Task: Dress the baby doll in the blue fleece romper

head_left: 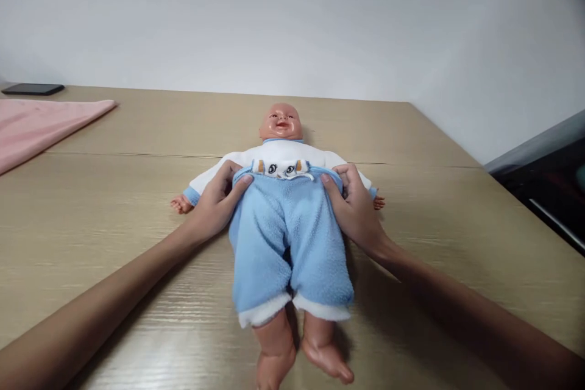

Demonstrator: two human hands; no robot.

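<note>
A baby doll (282, 122) lies on its back on the wooden table, head away from me and bare feet towards me. It wears a white top (292, 150) with blue cuffs and a printed pair of eyes on the front. Light blue fleece trousers (315, 237) with white hems cover its legs down to the shins. My left hand (223, 195) pinches the waistband at the left side, thumb in front. At the right side of the waistband, my right hand (354, 204) grips the cloth too. A white drawstring hangs at the middle of the waist.
A pink cloth (41, 125) lies on the table (183, 122) at the far left, with a black phone (33, 89) behind it. A dark object (548, 177) stands beyond the table's right edge. A pale wall rises behind.
</note>
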